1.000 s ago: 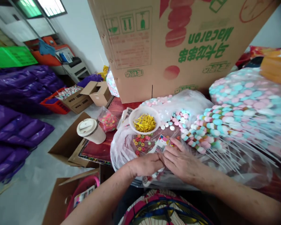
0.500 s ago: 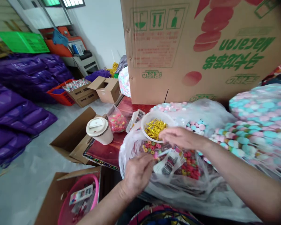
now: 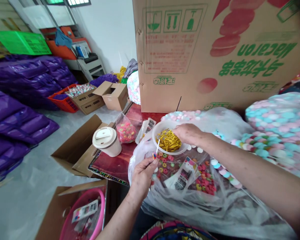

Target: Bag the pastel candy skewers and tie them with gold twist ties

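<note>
My left hand [image 3: 144,171] is closed around a thin white stick [image 3: 158,146], which points up, with a small red-and-blue printed bit at its lower end. What lies inside that grip is mostly hidden. My right hand [image 3: 188,134] reaches over the right rim of a white plastic bowl [image 3: 155,140], its fingers curled down at the gold twist ties [image 3: 168,141]. Its fingertips are hidden. Below the bowl, ring-shaped candies [image 3: 206,180] and printed packets [image 3: 182,175] lie on clear plastic. A string of pastel marshmallow discs [image 3: 226,175] runs under my right forearm.
A large cardboard box [image 3: 185,90] stands at the back of the red table [image 3: 110,166]. A lidded cup [image 3: 107,141] and a bag of pink candies [image 3: 126,130] sit at the left. Bagged marshmallows [image 3: 285,116] fill the right. A pink basin [image 3: 101,213] stands lower left.
My right hand has moved from above the bowl's lower right edge into the gold ties, fingers curled. My left hand has shifted left, and its stick has swung upright.
</note>
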`<act>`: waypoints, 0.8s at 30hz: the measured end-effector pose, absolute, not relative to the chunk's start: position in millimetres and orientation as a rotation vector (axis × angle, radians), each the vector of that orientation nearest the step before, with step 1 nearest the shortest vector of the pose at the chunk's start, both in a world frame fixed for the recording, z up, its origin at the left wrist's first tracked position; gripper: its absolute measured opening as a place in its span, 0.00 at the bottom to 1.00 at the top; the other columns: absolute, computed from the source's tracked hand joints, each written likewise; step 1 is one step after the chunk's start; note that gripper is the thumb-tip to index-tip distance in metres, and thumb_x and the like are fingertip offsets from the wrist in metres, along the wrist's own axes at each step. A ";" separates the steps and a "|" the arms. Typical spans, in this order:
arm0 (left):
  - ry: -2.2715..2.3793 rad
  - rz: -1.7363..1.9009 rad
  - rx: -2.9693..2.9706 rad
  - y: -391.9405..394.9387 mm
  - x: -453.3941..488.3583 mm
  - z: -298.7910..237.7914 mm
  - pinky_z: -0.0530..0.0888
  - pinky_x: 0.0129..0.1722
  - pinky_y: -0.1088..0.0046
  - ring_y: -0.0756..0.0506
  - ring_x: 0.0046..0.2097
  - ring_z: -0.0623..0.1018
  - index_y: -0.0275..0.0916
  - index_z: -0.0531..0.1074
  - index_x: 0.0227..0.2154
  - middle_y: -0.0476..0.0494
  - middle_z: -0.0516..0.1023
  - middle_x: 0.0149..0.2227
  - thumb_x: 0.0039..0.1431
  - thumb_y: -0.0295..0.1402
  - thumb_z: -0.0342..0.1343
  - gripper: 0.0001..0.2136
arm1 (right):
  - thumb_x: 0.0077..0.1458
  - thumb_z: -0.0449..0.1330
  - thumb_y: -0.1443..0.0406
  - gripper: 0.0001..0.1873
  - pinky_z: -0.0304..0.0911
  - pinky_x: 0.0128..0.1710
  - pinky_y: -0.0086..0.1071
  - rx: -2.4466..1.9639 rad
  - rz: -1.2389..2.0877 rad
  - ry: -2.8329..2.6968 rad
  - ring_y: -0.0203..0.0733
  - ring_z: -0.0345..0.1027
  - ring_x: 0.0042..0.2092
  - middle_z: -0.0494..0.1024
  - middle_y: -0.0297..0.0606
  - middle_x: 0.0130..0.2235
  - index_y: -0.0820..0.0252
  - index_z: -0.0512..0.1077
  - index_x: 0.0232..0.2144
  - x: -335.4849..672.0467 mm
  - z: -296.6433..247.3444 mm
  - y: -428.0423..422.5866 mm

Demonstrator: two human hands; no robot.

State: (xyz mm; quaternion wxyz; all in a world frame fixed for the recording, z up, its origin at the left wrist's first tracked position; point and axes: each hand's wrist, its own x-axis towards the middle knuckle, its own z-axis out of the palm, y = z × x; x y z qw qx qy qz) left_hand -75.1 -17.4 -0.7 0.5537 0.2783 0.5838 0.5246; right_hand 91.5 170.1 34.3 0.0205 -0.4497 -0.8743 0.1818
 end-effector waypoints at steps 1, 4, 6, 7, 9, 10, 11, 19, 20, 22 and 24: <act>1.362 1.229 0.603 -15.4 -72.8 -1.1 0.59 0.16 0.79 0.53 0.20 0.68 0.37 0.74 0.25 0.50 0.71 0.19 0.45 0.44 0.61 0.14 | 0.43 0.58 0.70 0.07 0.53 0.27 0.30 -1.416 0.613 -2.661 0.39 0.65 0.28 0.71 0.36 0.20 0.58 0.69 0.17 92.9 34.7 169.3; 1.336 1.207 0.432 -11.1 -67.9 0.3 0.54 0.13 0.80 0.53 0.16 0.66 0.38 0.73 0.27 0.51 0.71 0.18 0.42 0.42 0.62 0.13 | 0.45 0.57 0.68 0.06 0.51 0.22 0.27 -1.465 0.823 -2.492 0.33 0.60 0.23 0.68 0.30 0.18 0.59 0.69 0.18 92.9 35.1 165.6; 1.313 1.242 0.397 -6.5 -65.9 4.9 0.54 0.12 0.80 0.54 0.15 0.65 0.37 0.73 0.27 0.51 0.71 0.17 0.41 0.41 0.63 0.13 | 0.46 0.57 0.67 0.06 0.49 0.18 0.26 -1.492 1.015 -2.375 0.30 0.56 0.19 0.68 0.28 0.18 0.60 0.68 0.19 91.6 37.7 160.8; 1.294 1.269 0.399 -2.5 -65.0 8.4 0.54 0.12 0.81 0.54 0.15 0.64 0.37 0.72 0.26 0.52 0.70 0.17 0.41 0.41 0.63 0.13 | 0.47 0.57 0.66 0.07 0.47 0.17 0.25 -1.501 1.116 -2.320 0.28 0.54 0.17 0.68 0.28 0.18 0.60 0.67 0.20 91.1 40.0 157.6; 1.244 1.327 0.445 9.6 -62.8 17.0 0.56 0.13 0.81 0.55 0.16 0.64 0.36 0.71 0.24 0.52 0.69 0.17 0.40 0.39 0.63 0.12 | 0.49 0.57 0.64 0.08 0.44 0.14 0.25 -1.506 1.301 -2.223 0.27 0.51 0.14 0.69 0.28 0.18 0.60 0.66 0.21 91.0 45.7 149.7; 1.217 1.343 0.480 17.7 -61.4 21.6 0.57 0.14 0.80 0.55 0.16 0.64 0.36 0.71 0.23 0.52 0.69 0.17 0.40 0.38 0.64 0.11 | 0.50 0.56 0.64 0.08 0.43 0.13 0.25 -1.504 1.375 -2.180 0.27 0.50 0.13 0.68 0.28 0.17 0.60 0.67 0.21 91.3 48.4 145.6; 1.187 1.350 0.513 26.8 -60.0 25.9 0.58 0.15 0.80 0.55 0.17 0.65 0.36 0.70 0.22 0.52 0.69 0.18 0.41 0.37 0.63 0.10 | 0.50 0.56 0.64 0.07 0.42 0.12 0.24 -1.502 1.435 -2.138 0.26 0.49 0.13 0.67 0.28 0.16 0.60 0.67 0.22 91.8 50.7 142.0; 1.066 1.334 0.562 77.6 -49.3 35.4 0.67 0.24 0.74 0.52 0.20 0.69 0.36 0.72 0.24 0.52 0.70 0.18 0.42 0.36 0.64 0.10 | 0.43 0.60 0.68 0.05 0.46 0.15 0.23 -1.389 1.603 -1.923 0.27 0.54 0.17 0.68 0.28 0.17 0.61 0.68 0.20 93.7 52.8 135.9; 1.065 1.351 0.568 77.1 -48.3 34.1 0.67 0.25 0.74 0.52 0.20 0.68 0.36 0.72 0.24 0.52 0.69 0.18 0.42 0.36 0.64 0.10 | 0.43 0.60 0.68 0.04 0.48 0.17 0.23 -1.364 1.591 -1.892 0.27 0.56 0.19 0.69 0.29 0.19 0.61 0.69 0.20 91.4 51.1 134.5; 1.068 1.404 0.568 73.4 -46.4 31.4 0.67 0.25 0.74 0.52 0.21 0.69 0.37 0.72 0.23 0.52 0.69 0.18 0.42 0.36 0.63 0.09 | 0.44 0.60 0.66 0.03 0.53 0.20 0.23 -1.318 1.576 -1.816 0.29 0.59 0.22 0.70 0.30 0.21 0.62 0.70 0.23 84.4 45.6 128.6; 1.078 1.448 0.563 68.3 -44.9 30.2 0.67 0.26 0.74 0.52 0.23 0.69 0.38 0.71 0.23 0.52 0.70 0.20 0.43 0.36 0.62 0.08 | 0.47 0.58 0.63 0.07 0.57 0.22 0.25 -1.286 1.569 -1.738 0.30 0.60 0.22 0.70 0.30 0.22 0.61 0.69 0.25 77.5 38.6 119.7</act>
